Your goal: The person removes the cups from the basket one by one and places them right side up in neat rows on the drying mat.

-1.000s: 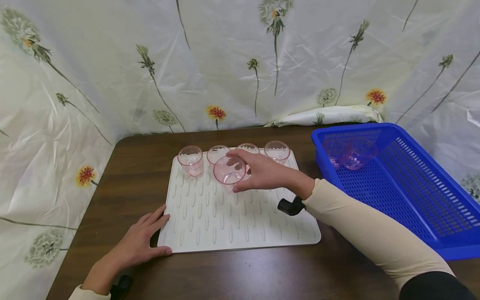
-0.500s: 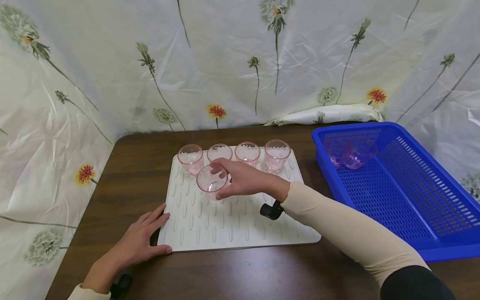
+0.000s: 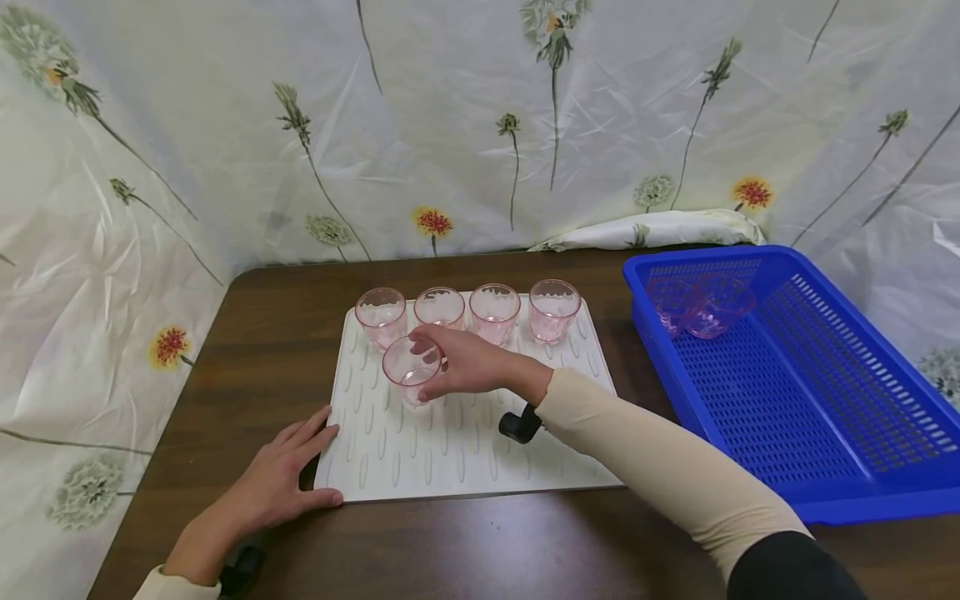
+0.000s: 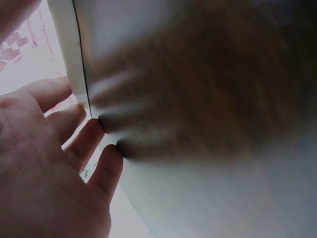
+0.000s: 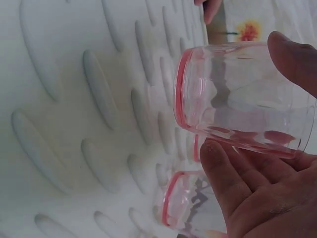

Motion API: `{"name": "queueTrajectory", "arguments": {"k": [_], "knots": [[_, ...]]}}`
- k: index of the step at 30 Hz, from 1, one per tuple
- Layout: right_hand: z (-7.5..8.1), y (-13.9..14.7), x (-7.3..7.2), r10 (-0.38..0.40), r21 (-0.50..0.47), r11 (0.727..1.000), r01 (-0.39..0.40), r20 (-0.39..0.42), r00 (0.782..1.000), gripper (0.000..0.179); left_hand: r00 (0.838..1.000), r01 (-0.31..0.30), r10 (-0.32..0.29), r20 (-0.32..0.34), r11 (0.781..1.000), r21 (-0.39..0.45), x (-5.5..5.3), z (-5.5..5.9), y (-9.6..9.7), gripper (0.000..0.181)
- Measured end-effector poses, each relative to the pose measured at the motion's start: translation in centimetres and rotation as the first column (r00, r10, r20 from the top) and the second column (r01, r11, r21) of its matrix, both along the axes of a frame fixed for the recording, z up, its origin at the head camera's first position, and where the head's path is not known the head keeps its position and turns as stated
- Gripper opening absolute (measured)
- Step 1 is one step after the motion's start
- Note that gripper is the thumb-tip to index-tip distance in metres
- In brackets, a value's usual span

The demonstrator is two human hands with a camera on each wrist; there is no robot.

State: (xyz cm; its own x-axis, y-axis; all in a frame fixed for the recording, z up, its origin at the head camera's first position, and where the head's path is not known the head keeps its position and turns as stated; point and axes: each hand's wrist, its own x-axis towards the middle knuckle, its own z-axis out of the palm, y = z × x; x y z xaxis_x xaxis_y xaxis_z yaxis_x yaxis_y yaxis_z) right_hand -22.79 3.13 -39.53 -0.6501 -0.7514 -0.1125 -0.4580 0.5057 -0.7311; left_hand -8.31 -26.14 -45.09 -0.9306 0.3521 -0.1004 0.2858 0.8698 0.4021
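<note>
My right hand [image 3: 474,360] grips a clear pink glass [image 3: 411,363], thumb on one side and fingers on the other. That glass [image 5: 237,94] is over the left part of the white ribbed mat [image 3: 480,450], just in front of the row; whether its base touches the mat I cannot tell. Along the mat's far edge stand several like glasses, among them a left-end glass [image 3: 381,317], a glass [image 3: 495,312] and a right-end glass [image 3: 554,310]. My left hand [image 3: 273,483] rests at the mat's left edge, fingertips touching it, fingers [image 4: 79,144] spread and fairly straight.
On the right of the brown table [image 3: 495,550] stands a blue slotted basket [image 3: 780,425]. Pink glasses [image 3: 712,307] lie in its far left corner. A flower-printed sheet [image 3: 450,125] hangs behind and to the left of the table.
My right hand has carried the glass leftward, from in front of the row's middle to in front of its left glasses. My left hand has stayed at the mat's edge.
</note>
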Motion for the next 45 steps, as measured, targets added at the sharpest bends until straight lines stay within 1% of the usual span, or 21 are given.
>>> {"name": "queueTrajectory", "arguments": {"k": [13,23,27,31,37,45], "knots": [[-0.7,-0.4,0.3,-0.028,0.019,0.999,0.027,0.067,0.997,0.078,1.000,0.006,-0.006,-0.005,1.000,0.009,0.0,0.0,0.0,0.090],[-1.3,-0.6,0.3,-0.017,0.027,1.000,0.016,0.057,0.998,0.077,1.000,0.012,-0.012,-0.013,1.000,0.011,-0.1,-0.2,-0.1,0.090],[-1.5,-0.7,0.3,-0.008,0.025,1.000,0.007,0.075,0.997,0.077,1.000,0.016,-0.016,-0.024,1.000,0.009,-0.1,-0.2,-0.1,0.090],[-1.7,-0.8,0.3,0.006,0.018,1.000,-0.008,0.098,0.995,0.077,1.000,0.013,-0.013,-0.015,1.000,0.004,-0.1,-0.1,-0.1,0.090],[-1.9,-0.8,0.3,-0.001,0.015,1.000,-0.001,0.121,0.993,0.078,1.000,0.004,-0.004,0.003,1.000,-0.004,-0.1,0.1,0.0,0.090],[-1.9,-0.8,0.3,-0.002,0.014,1.000,0.001,0.131,0.991,0.080,1.000,0.011,-0.011,-0.007,1.000,-0.007,-0.1,0.1,0.1,0.090]]}}
